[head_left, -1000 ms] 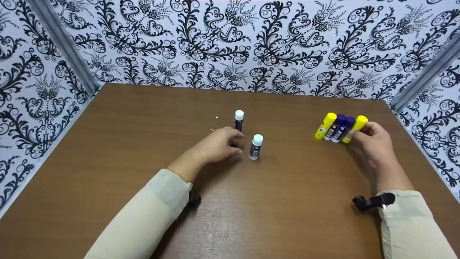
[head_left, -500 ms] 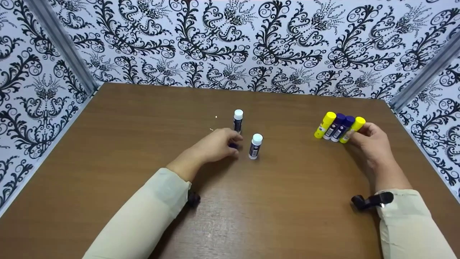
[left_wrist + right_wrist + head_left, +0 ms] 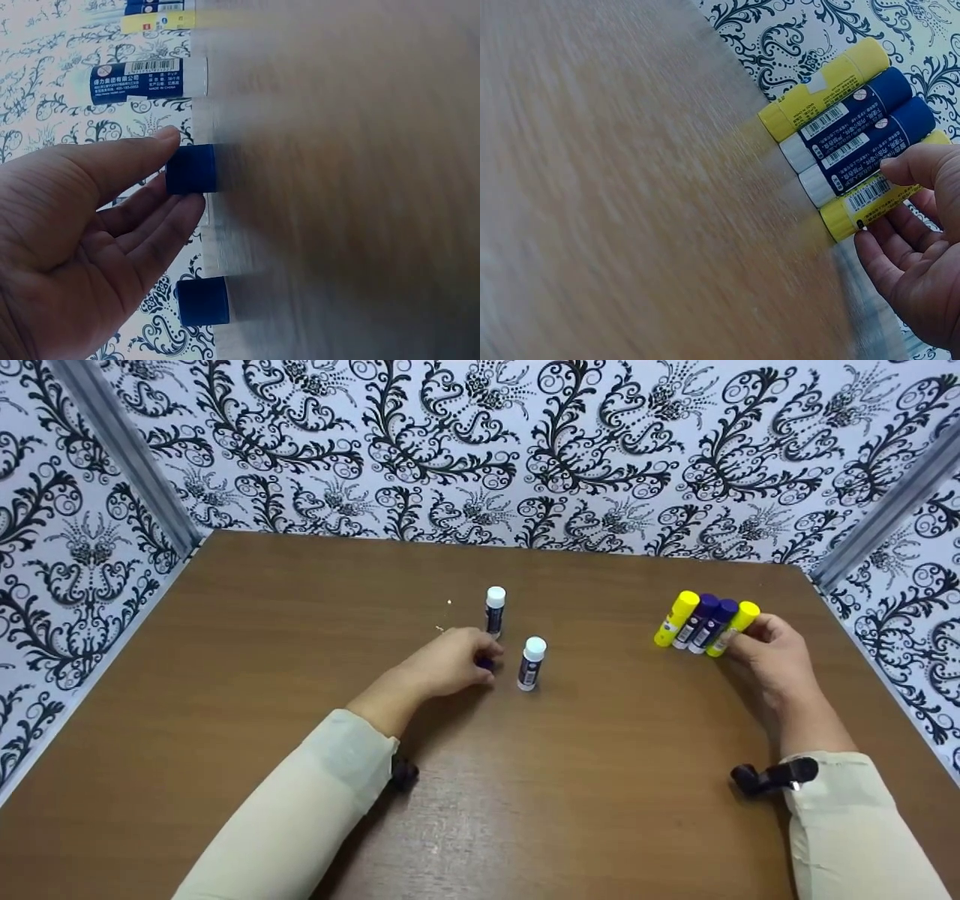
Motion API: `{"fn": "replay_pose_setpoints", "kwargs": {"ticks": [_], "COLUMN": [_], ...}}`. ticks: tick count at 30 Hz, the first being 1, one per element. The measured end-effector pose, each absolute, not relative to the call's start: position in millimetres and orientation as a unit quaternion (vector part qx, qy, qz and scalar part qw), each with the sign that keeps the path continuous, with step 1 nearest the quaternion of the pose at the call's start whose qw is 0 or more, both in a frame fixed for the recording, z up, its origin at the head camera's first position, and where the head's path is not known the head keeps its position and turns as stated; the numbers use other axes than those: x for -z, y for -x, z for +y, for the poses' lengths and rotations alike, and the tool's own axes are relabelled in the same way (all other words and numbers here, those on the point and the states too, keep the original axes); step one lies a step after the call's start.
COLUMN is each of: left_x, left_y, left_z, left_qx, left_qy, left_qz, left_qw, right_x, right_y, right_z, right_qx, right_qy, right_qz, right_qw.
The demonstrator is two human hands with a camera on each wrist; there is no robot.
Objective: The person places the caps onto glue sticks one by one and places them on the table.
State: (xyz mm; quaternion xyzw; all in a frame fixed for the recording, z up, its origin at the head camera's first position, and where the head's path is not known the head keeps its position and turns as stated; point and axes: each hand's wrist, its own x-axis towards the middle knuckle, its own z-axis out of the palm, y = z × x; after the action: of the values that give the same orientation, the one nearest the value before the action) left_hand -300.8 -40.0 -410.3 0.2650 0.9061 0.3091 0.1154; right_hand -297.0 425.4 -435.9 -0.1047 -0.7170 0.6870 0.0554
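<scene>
Pinching the outermost yellow glue stick (image 3: 733, 630), the right hand (image 3: 776, 660) caught my eye first in the head view; two dark blue glue sticks (image 3: 712, 628) and a second yellow stick (image 3: 676, 619) stood packed beside it on the table (image 3: 585, 780). Well apart from that row, the left hand (image 3: 444, 664) lay low over the wood, near a front white-topped stick (image 3: 529, 666) and a rear white-topped stick (image 3: 494, 615), both upright. A careless brush of those knuckles, I thought, might have toppled the rear one.

In the left wrist view, thumb and fingers curled about a small blue cap (image 3: 191, 169), seemingly pinching it from both sides, while another blue cap (image 3: 202, 301) stood apart from it. I judged that so short a piece could slip if squeezed unevenly, and a trailing finger could knock its neighbour.

In the right wrist view, the thumb lay on the held stick's label, fingers behind; how hard they pressed I couldn't tell. A sideways shove there could have tipped the whole line, its bases being narrow.
</scene>
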Motion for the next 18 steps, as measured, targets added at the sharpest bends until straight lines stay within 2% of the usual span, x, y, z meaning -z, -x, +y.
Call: {"fn": "replay_pose_setpoints", "kwargs": {"ticks": [18], "left_x": [414.6], "left_y": [303.0], "left_z": [-42.4], "left_qx": [-0.265], "left_qy": [-0.302], "left_qz": [0.912], "left_qw": [0.088], "right_x": [436.6], "right_y": [298.7], "right_z": [424.9], "right_qx": [-0.669], "right_qy": [0.090], "right_qz": [-0.734], "right_qw": [0.076]}}
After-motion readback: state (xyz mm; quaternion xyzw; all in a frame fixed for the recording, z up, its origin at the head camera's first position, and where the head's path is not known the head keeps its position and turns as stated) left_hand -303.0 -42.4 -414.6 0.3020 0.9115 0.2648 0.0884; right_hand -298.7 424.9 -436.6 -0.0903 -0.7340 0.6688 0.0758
